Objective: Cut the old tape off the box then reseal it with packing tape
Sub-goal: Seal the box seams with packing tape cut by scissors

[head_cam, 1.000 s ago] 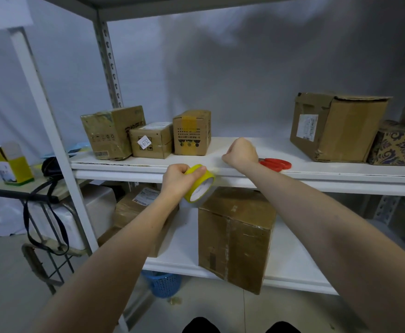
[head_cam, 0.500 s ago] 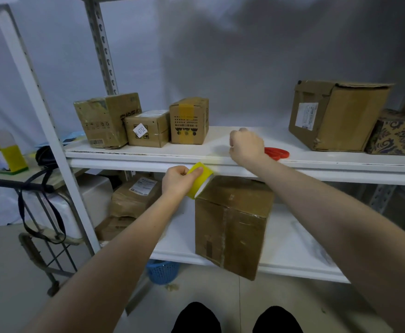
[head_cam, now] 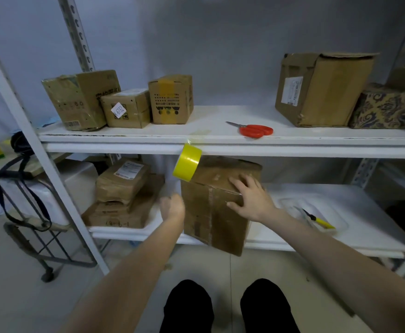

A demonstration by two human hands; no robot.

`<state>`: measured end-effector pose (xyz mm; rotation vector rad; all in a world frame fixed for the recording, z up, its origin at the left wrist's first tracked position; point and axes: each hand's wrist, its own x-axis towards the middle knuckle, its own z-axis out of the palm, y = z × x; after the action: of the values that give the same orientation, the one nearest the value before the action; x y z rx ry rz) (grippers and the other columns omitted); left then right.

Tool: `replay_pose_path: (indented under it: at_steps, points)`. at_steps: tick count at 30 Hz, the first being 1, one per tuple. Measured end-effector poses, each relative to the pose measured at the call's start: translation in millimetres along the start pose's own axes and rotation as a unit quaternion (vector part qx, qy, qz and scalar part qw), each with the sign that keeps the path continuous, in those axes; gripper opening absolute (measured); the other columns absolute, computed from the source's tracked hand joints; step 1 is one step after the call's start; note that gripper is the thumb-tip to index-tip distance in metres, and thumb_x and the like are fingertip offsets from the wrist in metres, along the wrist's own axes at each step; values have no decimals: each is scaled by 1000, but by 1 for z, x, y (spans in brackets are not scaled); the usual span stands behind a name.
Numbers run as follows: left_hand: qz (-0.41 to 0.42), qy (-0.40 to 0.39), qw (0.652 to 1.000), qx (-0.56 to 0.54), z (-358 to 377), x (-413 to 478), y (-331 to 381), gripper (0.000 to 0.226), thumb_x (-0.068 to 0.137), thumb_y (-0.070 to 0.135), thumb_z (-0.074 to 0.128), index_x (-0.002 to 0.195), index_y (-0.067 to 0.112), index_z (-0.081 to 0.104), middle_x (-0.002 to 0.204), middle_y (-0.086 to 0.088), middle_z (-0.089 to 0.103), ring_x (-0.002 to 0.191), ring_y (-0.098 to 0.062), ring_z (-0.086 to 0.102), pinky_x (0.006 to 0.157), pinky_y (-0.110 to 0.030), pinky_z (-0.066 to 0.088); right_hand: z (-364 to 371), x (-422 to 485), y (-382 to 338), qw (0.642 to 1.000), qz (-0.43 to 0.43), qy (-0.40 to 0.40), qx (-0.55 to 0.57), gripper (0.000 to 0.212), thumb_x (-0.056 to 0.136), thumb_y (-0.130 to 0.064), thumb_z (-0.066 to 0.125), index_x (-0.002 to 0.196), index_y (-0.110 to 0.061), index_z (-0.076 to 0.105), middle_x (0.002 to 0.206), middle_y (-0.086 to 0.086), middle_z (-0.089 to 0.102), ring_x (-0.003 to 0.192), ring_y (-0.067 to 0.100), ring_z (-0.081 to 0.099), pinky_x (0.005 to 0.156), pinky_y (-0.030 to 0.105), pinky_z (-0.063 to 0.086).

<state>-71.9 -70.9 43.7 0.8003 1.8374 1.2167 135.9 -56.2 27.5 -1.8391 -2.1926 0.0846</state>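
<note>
The brown cardboard box stands on the lower shelf, one corner jutting over the front edge. My right hand lies flat on its top right corner, fingers spread and thumb down the side. My left hand is blurred, close by the box's left face; its fingers are unclear. The yellow tape roll hangs free from the upper shelf's front edge, its loose end stuck on the shelf top. Red-handled scissors lie on the upper shelf.
A yellow-handled cutter lies in a clear tray on the lower shelf, right of the box. Several cardboard boxes stand on the upper shelf, with two stacked parcels lower left. A metal cart stands left of the shelf post.
My left hand let go of the tape roll, which now dangles from the shelf edge. Both hands dropped from the upper shelf to the box on the lower shelf.
</note>
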Motion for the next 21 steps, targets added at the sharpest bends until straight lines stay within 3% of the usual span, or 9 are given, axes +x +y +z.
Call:
replay_pose_path:
  at_steps: [2, 4, 7, 10, 14, 17, 21]
  points:
    - [-5, -31, 997, 70, 6, -3, -2, 45, 97, 18, 44, 136, -2, 40, 137, -21, 46, 123, -38, 47, 98, -40, 39, 8, -5, 5, 997, -8, 37, 65, 71, 88, -49, 61, 149, -30, 30, 159, 2, 19, 148, 27, 7, 119, 47, 20]
    - [22, -48, 996, 65, 15, 3, -2, 48, 89, 7, 50, 135, -2, 40, 135, -22, 47, 121, -39, 49, 95, -40, 42, 13, -12, 10, 986, -49, 90, 130, 69, 84, -43, 69, 145, -26, 41, 156, 2, 29, 148, 24, 13, 119, 45, 21]
    - [68, -55, 996, 38, 27, 10, -3, 50, 81, -3, 48, 130, 8, 44, 128, -19, 51, 118, -38, 51, 99, -43, 45, 24, -23, 28, 967, -101, 125, 195, 66, 77, -38, 78, 136, -22, 53, 149, 2, 41, 145, 21, 24, 117, 44, 26]
    - [121, -99, 987, 28, 35, 11, -14, 52, 77, -9, 45, 119, 21, 48, 119, -13, 58, 114, -33, 55, 100, -47, 47, 28, -30, 46, 949, -85, 154, 262, 68, 71, -34, 84, 131, -19, 56, 147, -1, 43, 142, 16, 29, 115, 40, 29]
    - [159, -126, 979, 21, 40, 10, -21, 61, 81, -13, 44, 132, 20, 47, 121, -10, 61, 111, -29, 57, 97, -47, 50, 33, -38, 62, 936, -7, 135, 326, 87, 65, -30, 88, 135, -28, 37, 154, 0, 22, 142, 13, 22, 113, 28, 26]
    - [171, -156, 973, 20, 42, 6, -22, 61, 86, -13, 39, 137, 21, 45, 125, -8, 57, 113, -25, 54, 92, -44, 52, 46, -49, 70, 901, 36, 141, 409, 102, 62, -21, 90, 134, -49, 23, 150, -4, 24, 141, 15, 27, 114, 38, 32]
    - [198, -152, 968, 32, 43, 1, -14, 49, 89, -10, 41, 127, 18, 54, 121, -9, 61, 112, -27, 58, 93, -49, 52, 54, -57, 74, 871, 95, 143, 460, 121, 60, -10, 91, 150, -24, 11, 125, -30, 41, 120, 2, 47, 104, 28, 40]
